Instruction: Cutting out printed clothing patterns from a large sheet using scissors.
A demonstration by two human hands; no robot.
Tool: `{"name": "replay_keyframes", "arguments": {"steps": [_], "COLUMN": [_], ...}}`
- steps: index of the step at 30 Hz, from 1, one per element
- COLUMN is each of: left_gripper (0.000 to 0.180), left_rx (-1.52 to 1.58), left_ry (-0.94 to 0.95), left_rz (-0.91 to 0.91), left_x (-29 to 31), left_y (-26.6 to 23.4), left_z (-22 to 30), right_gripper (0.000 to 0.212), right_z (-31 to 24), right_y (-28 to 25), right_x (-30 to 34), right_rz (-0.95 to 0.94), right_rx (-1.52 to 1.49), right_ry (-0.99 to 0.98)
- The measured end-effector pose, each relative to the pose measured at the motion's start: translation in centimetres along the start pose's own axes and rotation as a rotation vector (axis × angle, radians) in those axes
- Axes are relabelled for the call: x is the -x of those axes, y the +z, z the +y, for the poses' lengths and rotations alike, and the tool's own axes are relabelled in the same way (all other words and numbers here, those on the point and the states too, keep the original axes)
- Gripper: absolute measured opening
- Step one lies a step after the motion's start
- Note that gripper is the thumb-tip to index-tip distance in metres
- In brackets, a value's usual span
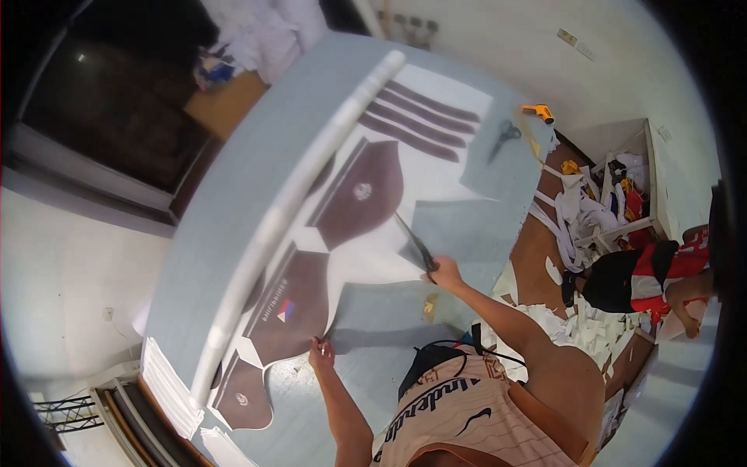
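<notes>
A white sheet printed with brown garment shapes lies on the grey-blue table, its left side gathered into a long roll. In my right hand is a pair of dark scissors, whose blades point up and left to the edge of the upper brown shape. My left hand pinches the sheet's near edge beside the middle brown shape, which bears a small coloured emblem. Brown strips are printed at the sheet's far end. The cut edge runs unevenly between my hands.
A second pair of scissors and an orange gun-shaped tool lie at the table's far right. White scraps litter the floor on the right, near a bin of fabric. Another person in red and black is there.
</notes>
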State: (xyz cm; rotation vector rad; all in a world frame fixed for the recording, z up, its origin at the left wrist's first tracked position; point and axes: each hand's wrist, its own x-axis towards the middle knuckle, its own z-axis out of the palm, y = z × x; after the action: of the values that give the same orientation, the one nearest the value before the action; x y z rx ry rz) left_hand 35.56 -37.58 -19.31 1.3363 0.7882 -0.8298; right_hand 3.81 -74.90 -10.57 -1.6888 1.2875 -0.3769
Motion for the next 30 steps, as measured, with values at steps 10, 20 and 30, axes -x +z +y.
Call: {"name": "replay_keyframes", "arguments": {"steps": [10,20,30], "left_gripper": [0.016,0.022,0.027], "left_rx": [-0.055,-0.011,0.008], "left_ry": [-0.003,0.003,-0.046], "left_rz": [0.039,-0.035,-0.028], "left_x": [9.1,11.7,12.5], "left_y": [-3.2,-4.3,-5.2], "left_z": [-5.5,-10.8,-12.2], "right_gripper": [0.030,0.028,0.028], "right_z": [4.4,9.4,9.3], "right_y": [-5.4,-7.0,-7.9], "right_x": [8.2,10.5,12.4], "right_rz": [-0.077,-0.087,-0.083], "right_rx": [-0.062,-0.149,-0.141], "right_ry": [0.091,0.120,0.162]}}
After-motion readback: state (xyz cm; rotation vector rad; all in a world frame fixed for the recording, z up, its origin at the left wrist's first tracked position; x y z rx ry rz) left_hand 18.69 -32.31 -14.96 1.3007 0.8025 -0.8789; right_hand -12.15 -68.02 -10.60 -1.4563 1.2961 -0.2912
